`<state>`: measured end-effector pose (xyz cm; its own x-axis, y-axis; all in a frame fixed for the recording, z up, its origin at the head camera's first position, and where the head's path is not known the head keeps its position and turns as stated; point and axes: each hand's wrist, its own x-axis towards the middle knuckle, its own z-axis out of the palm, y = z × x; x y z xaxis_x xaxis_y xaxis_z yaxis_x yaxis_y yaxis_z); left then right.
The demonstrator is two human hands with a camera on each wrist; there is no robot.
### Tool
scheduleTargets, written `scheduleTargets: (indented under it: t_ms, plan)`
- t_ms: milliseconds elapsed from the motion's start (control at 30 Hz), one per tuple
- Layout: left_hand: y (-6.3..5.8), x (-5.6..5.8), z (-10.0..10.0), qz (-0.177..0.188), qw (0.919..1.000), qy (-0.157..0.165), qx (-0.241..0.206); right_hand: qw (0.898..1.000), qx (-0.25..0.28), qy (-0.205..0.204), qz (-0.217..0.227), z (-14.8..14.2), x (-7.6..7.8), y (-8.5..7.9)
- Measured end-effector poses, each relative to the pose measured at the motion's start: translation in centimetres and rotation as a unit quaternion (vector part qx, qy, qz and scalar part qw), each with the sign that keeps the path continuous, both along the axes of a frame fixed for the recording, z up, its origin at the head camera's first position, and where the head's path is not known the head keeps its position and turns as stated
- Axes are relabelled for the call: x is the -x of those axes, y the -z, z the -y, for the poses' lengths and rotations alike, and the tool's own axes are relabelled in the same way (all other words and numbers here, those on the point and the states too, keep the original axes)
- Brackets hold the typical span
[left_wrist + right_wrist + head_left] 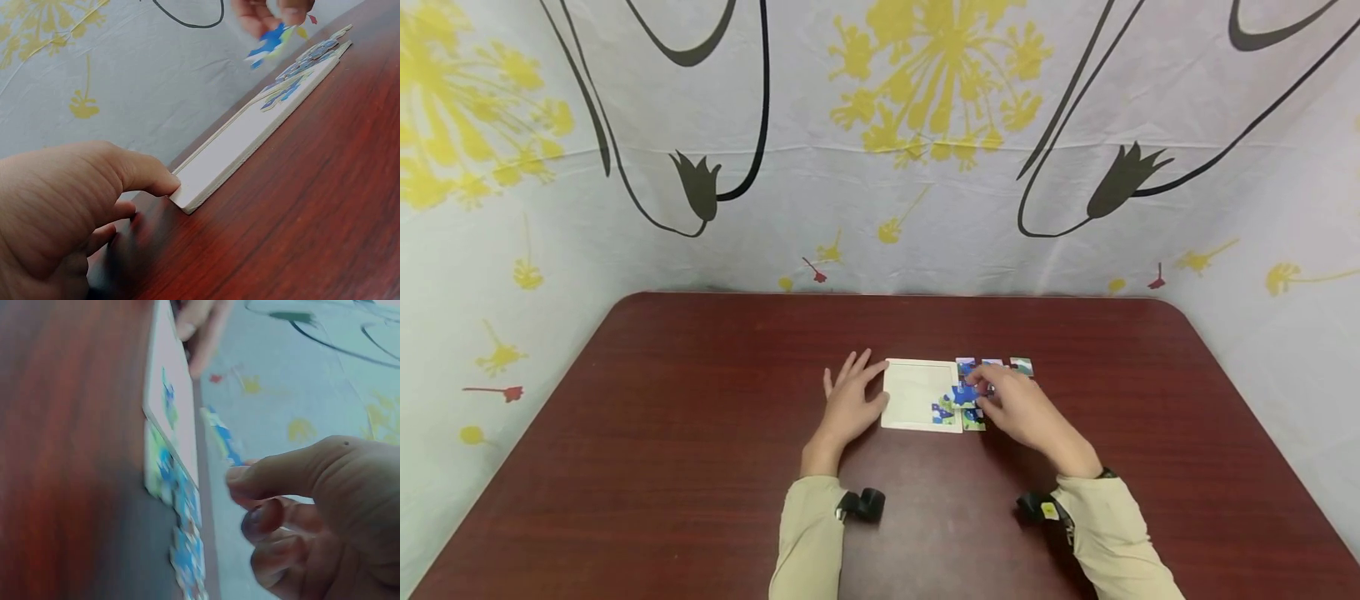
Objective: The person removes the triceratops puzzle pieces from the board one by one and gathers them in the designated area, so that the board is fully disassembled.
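Observation:
A pale jigsaw tray lies flat on the table, with puzzle pieces set in its lower right corner. My left hand rests at the tray's left side, fingers spread, the thumb touching the rim near a corner. Above the tray's right edge my right hand pinches a blue and white puzzle piece between thumb and fingers. In the right wrist view this piece is tilted and held clear of the tray. Loose puzzle pieces lie beside the tray's right rim, some hidden by the right hand.
The dark red wooden table extends around the tray on all sides. More loose pieces lie beyond the right hand. A patterned white curtain hangs behind the table's far edge.

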<state>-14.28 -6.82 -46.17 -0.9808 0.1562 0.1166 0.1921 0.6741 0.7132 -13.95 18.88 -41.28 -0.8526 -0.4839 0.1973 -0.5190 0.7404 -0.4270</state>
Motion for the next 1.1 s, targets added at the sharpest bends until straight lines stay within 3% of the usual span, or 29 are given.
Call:
scheduleTargets:
  t_ms: [267, 533, 867, 1100]
  plan:
    - [0.1, 0.1, 0.0, 0.002, 1.0, -0.002, 0.004, 0.996, -0.023, 0.023, 0.081, -3.2, 0.2, -1.2]
    - [0.1, 0.1, 0.1, 0.002, 1.0, -0.001, 0.005, 0.986, -0.044, 0.01, 0.16, -4.8, 0.3, -1.8]
    - [0.1, 0.0, 0.1, 0.003, 1.0, 0.002, 0.002, 0.979, -0.033, -0.001, 0.201, -4.9, 0.1, -1.5]
    - [0.0, 0.0, -0.1, 0.002, 1.0, 0.002, 0.004, 0.979, -0.027, 0.001, 0.202, -5.1, 0.2, -1.1]
